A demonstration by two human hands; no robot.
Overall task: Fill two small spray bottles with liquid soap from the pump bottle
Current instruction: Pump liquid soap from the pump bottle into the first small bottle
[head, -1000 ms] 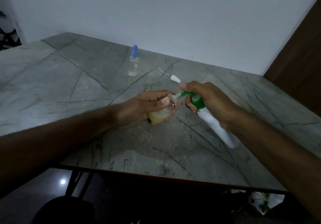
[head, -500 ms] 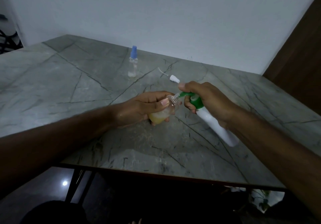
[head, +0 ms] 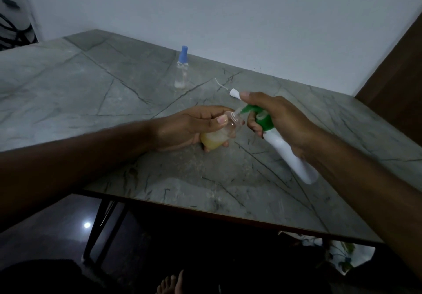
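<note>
Left hand [head: 182, 127] grips small bottle [head: 219, 135], pump bottle [head: 287, 154] nozzle at its mouth.

One head-worn wide-angle view, forward and down, close over the table [head: 159, 83], dim, perhaps underexposed.

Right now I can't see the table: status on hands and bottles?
Left hand grips open small bottle, part full of yellow soap. Right hand grips pump bottle, nozzle at its mouth. Capped spray bottle stands apart. Nothing in the way.
</note>
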